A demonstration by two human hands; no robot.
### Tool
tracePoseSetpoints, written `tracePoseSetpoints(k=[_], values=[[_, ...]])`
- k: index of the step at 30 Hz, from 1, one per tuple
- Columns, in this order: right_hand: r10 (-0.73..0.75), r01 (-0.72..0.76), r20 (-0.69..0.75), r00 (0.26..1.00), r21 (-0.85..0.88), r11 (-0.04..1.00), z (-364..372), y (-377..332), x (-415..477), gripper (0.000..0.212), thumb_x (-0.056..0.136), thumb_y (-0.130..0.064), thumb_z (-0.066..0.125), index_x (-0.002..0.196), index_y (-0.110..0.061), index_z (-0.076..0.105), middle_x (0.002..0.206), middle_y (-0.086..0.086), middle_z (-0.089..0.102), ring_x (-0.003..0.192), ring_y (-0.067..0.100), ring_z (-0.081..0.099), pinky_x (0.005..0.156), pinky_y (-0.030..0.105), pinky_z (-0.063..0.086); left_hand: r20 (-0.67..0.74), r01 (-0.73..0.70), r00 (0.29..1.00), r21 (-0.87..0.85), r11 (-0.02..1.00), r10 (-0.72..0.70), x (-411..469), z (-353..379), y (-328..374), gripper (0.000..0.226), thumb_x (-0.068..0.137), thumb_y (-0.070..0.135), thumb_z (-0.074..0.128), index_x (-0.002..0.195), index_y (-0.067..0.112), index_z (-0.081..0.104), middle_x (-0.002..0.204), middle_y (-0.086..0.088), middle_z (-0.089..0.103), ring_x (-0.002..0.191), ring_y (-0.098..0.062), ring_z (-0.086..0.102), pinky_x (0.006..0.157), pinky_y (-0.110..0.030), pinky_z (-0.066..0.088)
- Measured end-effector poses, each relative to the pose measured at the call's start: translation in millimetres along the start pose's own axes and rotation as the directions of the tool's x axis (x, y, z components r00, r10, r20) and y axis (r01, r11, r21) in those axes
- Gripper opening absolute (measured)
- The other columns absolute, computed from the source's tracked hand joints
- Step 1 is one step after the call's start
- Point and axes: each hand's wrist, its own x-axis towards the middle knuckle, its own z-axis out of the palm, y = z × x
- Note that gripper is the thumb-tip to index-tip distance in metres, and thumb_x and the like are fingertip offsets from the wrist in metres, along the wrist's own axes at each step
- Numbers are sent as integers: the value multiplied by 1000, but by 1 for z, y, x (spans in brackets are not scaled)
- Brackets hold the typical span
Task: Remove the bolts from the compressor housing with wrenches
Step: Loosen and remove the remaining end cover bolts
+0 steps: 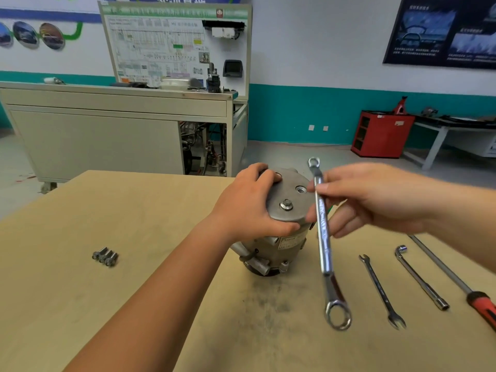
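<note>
A grey metal compressor housing [281,240] stands upright on the wooden table [134,237]. One bolt [286,204] sits in its flat top plate, next to an open hole [300,189]. My left hand [249,205] grips the top of the housing from the left. My right hand [367,200] pinches a double ring wrench [323,237] near its upper end; the wrench hangs in the air to the right of the housing, apart from the bolt. Three removed bolts [105,256] lie together on the table at the left.
On the table to the right lie an open-end wrench [381,289], an L-shaped socket wrench [420,277] and a long tool with a red handle [472,291]. Beyond the table stand a grey training bench [107,130] and a red cabinet [381,134].
</note>
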Motion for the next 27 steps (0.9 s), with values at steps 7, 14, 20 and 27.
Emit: tracePoseSetpoints(k=[7, 14, 20, 27], values=[[75, -91, 77, 994, 242, 966, 34, 15, 1, 19, 96, -19, 44, 95, -4, 54, 69, 13, 71, 45, 17, 65, 41, 22, 52, 13, 5, 1000, -14, 1000, -5, 3, 0, 5, 91, 54, 66, 58, 130, 17, 48, 140, -3, 40, 126, -21, 38, 89, -23, 29], [112, -130, 111, 988, 177, 976, 34, 21, 1, 21, 97, -21, 43, 91, -4, 53, 63, 12, 68, 41, 16, 63, 40, 23, 52, -4, -17, 1000, -9, 1000, 17, 3, 0, 4, 99, 49, 73, 50, 129, 16, 49, 139, -3, 40, 125, -20, 39, 89, -23, 29], [273, -171, 176, 946, -445, 879, -10, 0, 10, 32, 80, -45, 50, 83, -14, 59, 57, -2, 63, 43, 9, 56, 46, 19, 48, -6, -20, 1000, -10, 1000, 20, 1, -1, 0, 91, 58, 66, 74, 132, 18, 47, 139, -1, 39, 125, -18, 38, 90, -22, 30], [-139, 47, -33, 990, -846, 532, -47, -15, 39, 11, 88, -42, 53, 80, -48, 59, 83, -24, 62, 82, -4, 57, 68, 16, 38, 19, -14, 1000, 7, 1000, 14, 1, -2, 0, 89, 61, 62, 77, 133, 20, 47, 141, 0, 38, 126, -17, 36, 90, -22, 29]])
